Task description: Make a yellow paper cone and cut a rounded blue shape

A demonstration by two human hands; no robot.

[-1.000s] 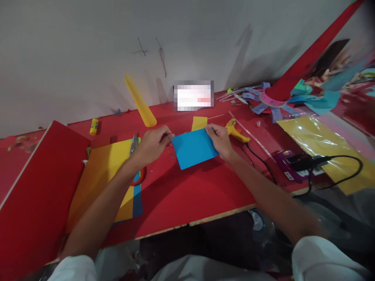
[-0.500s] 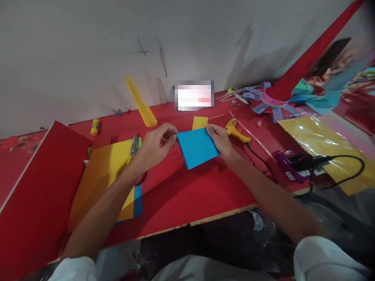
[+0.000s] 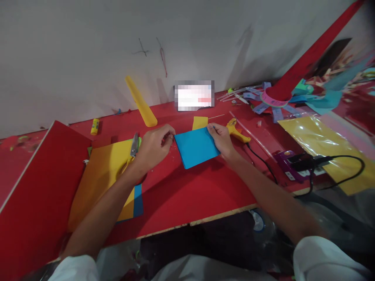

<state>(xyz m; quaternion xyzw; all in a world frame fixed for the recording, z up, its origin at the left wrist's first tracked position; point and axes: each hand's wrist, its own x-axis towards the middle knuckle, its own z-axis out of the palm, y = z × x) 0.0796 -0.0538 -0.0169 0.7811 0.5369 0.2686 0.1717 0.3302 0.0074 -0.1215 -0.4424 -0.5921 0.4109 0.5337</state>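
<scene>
A sheet of blue paper (image 3: 198, 147) is held up over the red table, and a second edge shows along its left and lower sides, as if folded or doubled. My right hand (image 3: 222, 141) grips its upper right side, thumb on the face. My left hand (image 3: 156, 145) is curled at the upper left corner, thumb and finger pinched there; the fingertips are partly hidden. Below my left wrist, scissors (image 3: 134, 145) lie on yellow sheets (image 3: 101, 168), their handles partly covered by the arm. Behind the blue paper lies a small yellow paper piece (image 3: 200, 122).
A yellow glue gun (image 3: 238, 132) with a black cord lies right of my right hand. A yellow paper tube (image 3: 142, 103) leans on the wall; a glue stick (image 3: 94, 127) stands left. A red board (image 3: 43, 195) rises at left. A purple power strip (image 3: 288, 166) sits at the table's right.
My left hand shifted slightly right, then back left to the paper's corner. The blue paper's left edge changed, with a doubled edge now showing. My right hand keeps its grip.
</scene>
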